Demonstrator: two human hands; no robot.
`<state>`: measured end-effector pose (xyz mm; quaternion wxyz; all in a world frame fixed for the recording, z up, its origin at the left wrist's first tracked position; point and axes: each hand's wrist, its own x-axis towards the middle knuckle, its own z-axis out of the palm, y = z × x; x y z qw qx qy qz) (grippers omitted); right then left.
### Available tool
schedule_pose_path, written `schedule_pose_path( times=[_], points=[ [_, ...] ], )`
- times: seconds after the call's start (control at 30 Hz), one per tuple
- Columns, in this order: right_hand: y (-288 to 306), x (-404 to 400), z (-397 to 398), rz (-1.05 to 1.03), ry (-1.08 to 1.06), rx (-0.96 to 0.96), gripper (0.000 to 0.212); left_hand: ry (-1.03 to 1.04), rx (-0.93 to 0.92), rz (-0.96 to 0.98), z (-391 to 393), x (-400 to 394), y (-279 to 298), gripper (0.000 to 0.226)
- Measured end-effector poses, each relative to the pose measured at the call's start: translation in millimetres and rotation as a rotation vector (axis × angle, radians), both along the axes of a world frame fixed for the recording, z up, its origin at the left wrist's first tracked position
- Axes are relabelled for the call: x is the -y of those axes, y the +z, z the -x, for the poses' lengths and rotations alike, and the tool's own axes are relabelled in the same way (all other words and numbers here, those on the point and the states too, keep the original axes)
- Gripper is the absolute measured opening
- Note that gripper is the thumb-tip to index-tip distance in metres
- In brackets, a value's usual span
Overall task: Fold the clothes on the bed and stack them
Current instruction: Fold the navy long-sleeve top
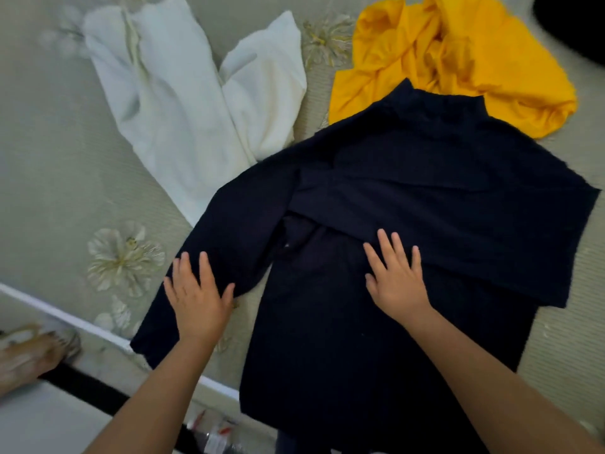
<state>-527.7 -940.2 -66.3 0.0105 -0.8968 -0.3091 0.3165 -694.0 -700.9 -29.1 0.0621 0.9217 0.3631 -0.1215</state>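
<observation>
left hand [196,294]: flat, fingers straight and a little spread, palm down on the left sleeve [212,257], gripping nothing
right hand [394,276]: flat too, fingers straight, pressing the sweater [409,224] mid-body, just below the edge of the right sleeve [458,204] already folded across the chest
sleeve axis: the left sleeve runs aslant from the shoulder, up and right, down to the cuff near the bed [49,191] edge, lower left
which hand is nearer: the left, already on that sleeve; the fold likely goes rightward, toward the right hand
sweater: collar away from the person, hem nearest, part over the bed edge
other clothes: white garment [183,103] beyond the left hand, yellow garment [442,60] crumpled beyond the collar, both unfolded
</observation>
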Motion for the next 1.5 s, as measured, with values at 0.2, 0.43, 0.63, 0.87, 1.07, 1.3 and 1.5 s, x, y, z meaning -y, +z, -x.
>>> schedule_pose_path(
  times=[0.2, 0.43, 0.63, 0.87, 1.07, 1.3, 1.5],
  points=[
    [3.8, -4.1, 0.4, 0.124, 0.068, 0.052, 0.059, 0.162, -0.181, 0.167, 65.8, -12.2, -17.1, 0.073],
    [11.9, -14.8, 3.7, 0.278, 0.131, 0.096, 0.062, 0.555, 0.05, 0.058, 103.1, -38.0, -24.8, 0.044],
    [22.3, -34.8, 9.7, 0.345, 0.115, 0.079, 0.064, 0.546, 0.375, 0.195, 104.0, -47.2, -11.6, 0.022],
    [51.8, -17.0, 3.7, 0.181, 0.031, -0.102, 0.059, 0.501, 0.843, 0.373, 32.8, -18.5, 52.9, 0.018],
    [94.8, 68.0, -5.9, -0.01, -0.288, -0.122, 0.056, 0.05, 0.906, 0.439, -92.9, 36.2, 111.8, 0.019],
    [103.4, 187.7, 21.7, -0.086, -0.801, -0.08, 0.038, -0.823, 0.206, 0.698, -174.3, 170.0, 89.7, 0.051],
    [72.4, 178.2, 29.9, -0.243, -0.843, -0.016, 0.037, -0.692, 0.077, 0.319, -131.9, 132.9, 25.0, 0.051]
  ],
)
